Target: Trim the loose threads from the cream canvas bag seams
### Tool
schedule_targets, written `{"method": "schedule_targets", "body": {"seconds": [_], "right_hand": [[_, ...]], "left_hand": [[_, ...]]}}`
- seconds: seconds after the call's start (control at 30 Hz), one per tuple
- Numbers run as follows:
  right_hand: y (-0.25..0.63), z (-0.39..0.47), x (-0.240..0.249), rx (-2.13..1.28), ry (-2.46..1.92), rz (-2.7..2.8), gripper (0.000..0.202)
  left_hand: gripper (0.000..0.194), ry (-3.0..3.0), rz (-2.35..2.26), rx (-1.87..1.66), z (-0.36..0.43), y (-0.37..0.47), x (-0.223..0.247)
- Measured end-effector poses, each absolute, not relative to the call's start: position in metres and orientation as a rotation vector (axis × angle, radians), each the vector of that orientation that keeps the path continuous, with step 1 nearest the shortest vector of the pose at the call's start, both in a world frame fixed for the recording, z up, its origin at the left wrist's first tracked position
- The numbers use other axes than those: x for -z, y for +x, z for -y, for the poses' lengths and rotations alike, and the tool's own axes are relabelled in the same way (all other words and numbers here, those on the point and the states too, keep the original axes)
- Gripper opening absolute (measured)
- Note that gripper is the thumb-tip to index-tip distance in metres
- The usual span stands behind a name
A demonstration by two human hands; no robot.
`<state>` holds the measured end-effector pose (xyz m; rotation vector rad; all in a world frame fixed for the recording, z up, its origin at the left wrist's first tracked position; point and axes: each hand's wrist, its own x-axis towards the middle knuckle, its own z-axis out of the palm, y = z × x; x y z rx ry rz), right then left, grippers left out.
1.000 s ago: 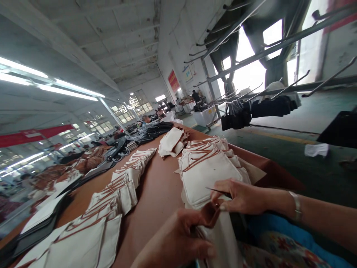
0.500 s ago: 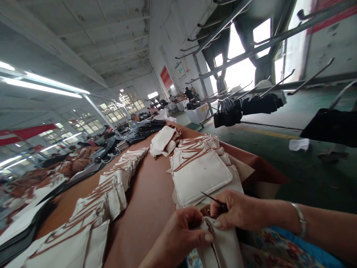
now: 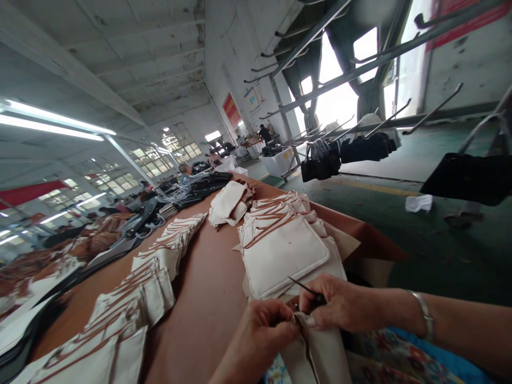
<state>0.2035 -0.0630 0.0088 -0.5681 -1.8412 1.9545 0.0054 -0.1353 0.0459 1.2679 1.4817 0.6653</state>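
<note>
My left hand (image 3: 262, 333) pinches the top edge of a cream canvas pouch (image 3: 320, 354) that hangs over the table's near edge onto my lap. My right hand (image 3: 338, 304) grips the same edge from the right and holds a thin dark pointed tool (image 3: 306, 288) whose tip sticks up to the left. Just beyond my hands lies a stack of cream pouches with brown trim (image 3: 284, 248) on the brown table (image 3: 212, 298).
Rows of overlapped cream pouches (image 3: 156, 277) run along the table's left side, and another pile (image 3: 230, 202) lies farther back. Dark bags (image 3: 320, 165) hang on a metal rack to the right. Other people work at the far end.
The pouch's brown flap seen a second ago is now hidden. My hands came closer together at the pouch's top edge, and the view shifted slightly right.
</note>
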Motion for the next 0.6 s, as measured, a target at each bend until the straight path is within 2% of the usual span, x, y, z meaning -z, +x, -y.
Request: {"method": "schedule_targets", "body": {"seconds": [0.17,0.37,0.6], "right_hand": [[0.197,0.064,-0.011,-1.78,-0.671,1.912,0.03],[0.188,0.069,-0.007,-1.625,-0.706,1.934,0.006],[0.189,0.075,-0.009,-1.51,-0.87,1.821,0.008]], "left_hand": [[0.01,1.351,-1.524,-0.66,0.134,0.007,-0.043],[0.011,1.442,-1.58,-0.635,0.134,0.01,-0.044],[0.015,1.493,-1.559,-0.895,0.142,0.012,-0.04]]}}
